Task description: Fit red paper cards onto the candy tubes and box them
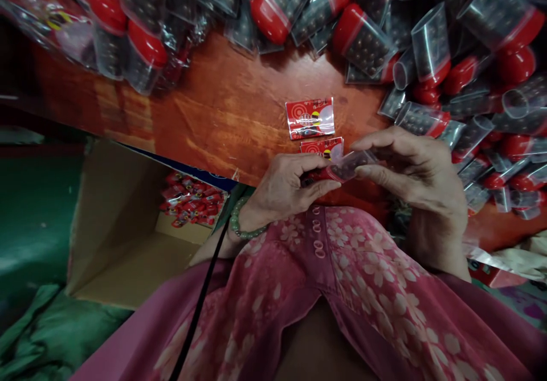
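Observation:
Just above my lap I hold a small clear plastic bottle (347, 166) of dark beads on its side. My left hand (293, 184), a green bead bracelet at its wrist, pinches the red end. The thumb and fingers of my right hand (421, 167) are closed on the clear end. Part of the bottle is hidden by my fingers. Right beyond it, a red printed label (310, 118) lies flat on the table, and a second red label (320, 146) is partly covered by my left hand.
Many similar bead-filled bottles (367, 42) with red ends are heaped along the far and right parts of the wooden table (192, 107). Red printed wrappers (55, 19) lie at the far left. Below the table's left edge, a cardboard box (115, 227) contains red packets (192, 199).

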A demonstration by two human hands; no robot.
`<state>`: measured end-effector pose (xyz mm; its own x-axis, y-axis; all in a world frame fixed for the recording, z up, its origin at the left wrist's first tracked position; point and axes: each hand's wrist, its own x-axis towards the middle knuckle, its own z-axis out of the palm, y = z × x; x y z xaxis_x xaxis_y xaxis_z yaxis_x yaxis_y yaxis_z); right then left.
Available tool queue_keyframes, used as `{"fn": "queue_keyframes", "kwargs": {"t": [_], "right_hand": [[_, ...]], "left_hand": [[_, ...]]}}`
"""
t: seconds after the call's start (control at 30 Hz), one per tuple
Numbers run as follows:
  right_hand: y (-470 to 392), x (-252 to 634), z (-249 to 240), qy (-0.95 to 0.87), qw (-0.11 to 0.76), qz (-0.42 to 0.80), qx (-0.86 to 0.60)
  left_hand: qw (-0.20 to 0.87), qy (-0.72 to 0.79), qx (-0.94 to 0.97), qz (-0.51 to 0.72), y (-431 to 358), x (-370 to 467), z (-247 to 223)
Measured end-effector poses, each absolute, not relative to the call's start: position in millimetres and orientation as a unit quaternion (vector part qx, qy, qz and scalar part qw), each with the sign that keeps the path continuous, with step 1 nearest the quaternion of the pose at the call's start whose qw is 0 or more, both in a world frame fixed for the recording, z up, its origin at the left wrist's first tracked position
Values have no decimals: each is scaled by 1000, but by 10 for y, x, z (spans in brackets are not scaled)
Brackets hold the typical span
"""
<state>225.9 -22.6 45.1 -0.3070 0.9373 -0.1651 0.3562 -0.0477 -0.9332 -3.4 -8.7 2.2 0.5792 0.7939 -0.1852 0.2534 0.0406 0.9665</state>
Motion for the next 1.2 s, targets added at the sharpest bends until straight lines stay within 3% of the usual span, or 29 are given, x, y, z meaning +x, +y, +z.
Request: {"fn": "queue_keyframes", "kwargs": {"t": [0.63, 0.9, 1.1, 1.2], "right_hand": [[-351, 2321, 329, -520, 353, 581, -517], [-416, 2191, 238, -403, 384, 645, -524], [-435, 2222, 334, -524, 344, 545, -557], [-406, 2225, 358, -495, 351, 576, -547]], "left_hand": [[491, 386, 747, 227, -112, 44, 178], [646, 381, 635, 185, -19, -56, 195], [654, 363, 643, 164, 6, -50, 94], [643, 350, 659, 173, 2, -12, 90]]}}
